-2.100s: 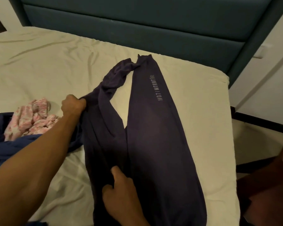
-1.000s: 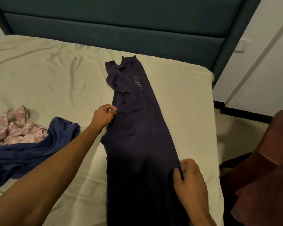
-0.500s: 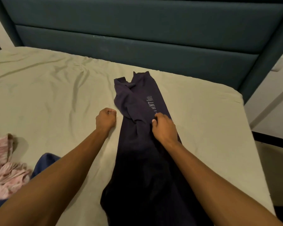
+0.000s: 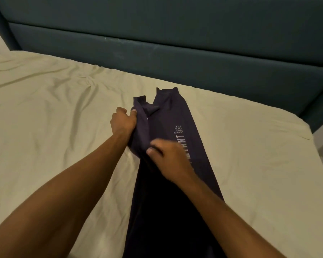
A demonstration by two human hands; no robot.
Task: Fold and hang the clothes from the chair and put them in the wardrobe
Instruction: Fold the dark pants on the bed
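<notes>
Left arm: bare, stretched forward from the lower left, wrist straight. Left hand [image 4: 122,122]: knuckles up, fingers curled, thumb and fingers pinching a fold of the dark trousers [image 4: 175,146] at their left edge. Right arm: bare, reaching in from the lower right, angled toward the left. Right hand [image 4: 169,161]: back upward, fingers bent, fingertips gripping the same bunched cloth just below the left hand.

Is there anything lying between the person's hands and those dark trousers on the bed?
Nothing visible. The left hand already grips the bunched left edge of the dark purple trousers, and the right hand rests on top of them with its fingers in the fabric. Around them there is only cream bedsheet.
</notes>
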